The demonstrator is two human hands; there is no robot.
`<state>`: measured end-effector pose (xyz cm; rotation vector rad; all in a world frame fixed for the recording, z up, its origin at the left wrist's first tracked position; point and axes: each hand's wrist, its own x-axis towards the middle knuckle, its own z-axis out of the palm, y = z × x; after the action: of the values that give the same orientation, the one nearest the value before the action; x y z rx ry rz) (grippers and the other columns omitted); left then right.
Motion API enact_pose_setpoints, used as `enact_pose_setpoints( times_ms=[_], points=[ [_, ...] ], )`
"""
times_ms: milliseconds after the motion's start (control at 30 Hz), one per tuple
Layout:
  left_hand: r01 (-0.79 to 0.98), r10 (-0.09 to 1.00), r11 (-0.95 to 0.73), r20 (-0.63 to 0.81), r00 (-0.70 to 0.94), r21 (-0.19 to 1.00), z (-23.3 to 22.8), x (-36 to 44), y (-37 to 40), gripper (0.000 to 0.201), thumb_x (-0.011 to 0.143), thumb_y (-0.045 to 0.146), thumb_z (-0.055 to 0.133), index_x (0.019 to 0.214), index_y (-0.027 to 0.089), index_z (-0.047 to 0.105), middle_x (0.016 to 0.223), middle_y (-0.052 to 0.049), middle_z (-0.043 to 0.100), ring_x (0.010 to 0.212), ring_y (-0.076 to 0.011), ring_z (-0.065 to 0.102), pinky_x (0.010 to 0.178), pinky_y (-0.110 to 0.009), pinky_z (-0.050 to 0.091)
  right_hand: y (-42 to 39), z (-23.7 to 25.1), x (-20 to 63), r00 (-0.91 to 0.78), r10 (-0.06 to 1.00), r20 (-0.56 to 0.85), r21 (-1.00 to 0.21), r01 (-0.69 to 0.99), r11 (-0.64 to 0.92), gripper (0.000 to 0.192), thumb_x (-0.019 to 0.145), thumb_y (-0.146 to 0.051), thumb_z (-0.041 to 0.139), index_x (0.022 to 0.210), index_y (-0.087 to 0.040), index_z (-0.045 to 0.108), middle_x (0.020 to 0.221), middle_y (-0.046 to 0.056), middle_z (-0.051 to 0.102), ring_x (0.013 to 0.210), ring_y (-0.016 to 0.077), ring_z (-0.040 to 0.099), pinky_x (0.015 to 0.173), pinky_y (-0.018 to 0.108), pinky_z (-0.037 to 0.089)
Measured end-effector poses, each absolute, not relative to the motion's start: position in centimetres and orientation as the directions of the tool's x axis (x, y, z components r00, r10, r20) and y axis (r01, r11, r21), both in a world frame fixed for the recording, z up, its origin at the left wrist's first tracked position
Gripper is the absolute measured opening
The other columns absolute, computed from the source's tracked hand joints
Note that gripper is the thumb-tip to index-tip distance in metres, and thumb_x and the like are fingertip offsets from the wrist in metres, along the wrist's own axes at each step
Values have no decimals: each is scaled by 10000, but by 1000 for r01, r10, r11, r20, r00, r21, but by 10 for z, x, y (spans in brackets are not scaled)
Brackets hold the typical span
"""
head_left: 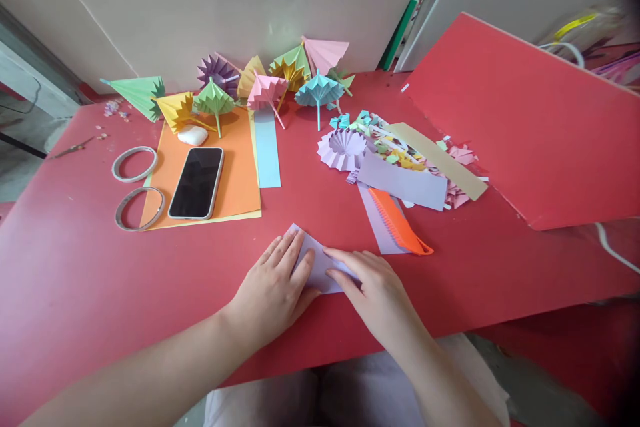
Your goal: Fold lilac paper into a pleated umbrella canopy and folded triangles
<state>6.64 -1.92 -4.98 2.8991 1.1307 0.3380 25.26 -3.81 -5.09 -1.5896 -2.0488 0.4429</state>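
Observation:
A folded piece of lavender paper (320, 271) lies on the red table near its front edge. My left hand (273, 287) rests flat over the left part of the paper, its fingers stretched out and slightly apart. On the right side, my right hand (377, 287) has the paper's edge between thumb and index finger; its other fingers curl out of sight. Just beyond that hand, an orange toothed cutter (400, 223) lies across a lavender strip (375, 227). A pleated lavender paper ring (343, 149) sits farther back.
Several folded paper umbrellas (319, 90) stand along the back. A phone (197, 183) and a white eraser-like lump (193, 135) lie on orange paper (240, 180), beside two tape rolls (135, 165). Paper scraps (400, 153) are heaped near a tilted red board (520, 120) at right.

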Motion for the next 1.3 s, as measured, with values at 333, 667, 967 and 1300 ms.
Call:
enact_pose_setpoints(
  times_ms=[333,667,967,1300],
  points=[
    [666,665,-743,194,721,71,-50,67,-20,502,856,375,520,1231,45,468,1307,-261,473,1232,-378,420,958,-485,446,-38,-51,252,-186,967,177,-549,796,254,236,853,-180,504,1061,-204,613,898,44,713,762,196,640,678,348,512],
    [670,671,-738,185,718,82,-50,67,-21,483,881,367,474,1239,42,461,1326,-263,451,1250,-376,398,964,-488,438,-39,-50,251,-179,968,179,-555,794,249,235,854,-182,498,1056,-202,616,894,44,712,763,191,639,687,347,511],
    [673,673,-736,189,715,77,-49,67,-21,475,879,367,476,1235,53,468,1318,-254,465,1251,-367,405,969,-487,434,-38,-49,252,-169,972,162,-557,797,232,240,863,-187,476,1052,-217,620,900,48,715,767,199,644,693,357,511],
    [668,666,-741,202,718,66,-48,67,-21,476,869,363,496,1224,47,481,1307,-255,475,1234,-375,425,964,-484,442,-38,-48,252,-172,975,144,-567,793,224,249,841,-161,510,1061,-211,617,900,39,714,773,197,639,700,357,507]
  ],
)
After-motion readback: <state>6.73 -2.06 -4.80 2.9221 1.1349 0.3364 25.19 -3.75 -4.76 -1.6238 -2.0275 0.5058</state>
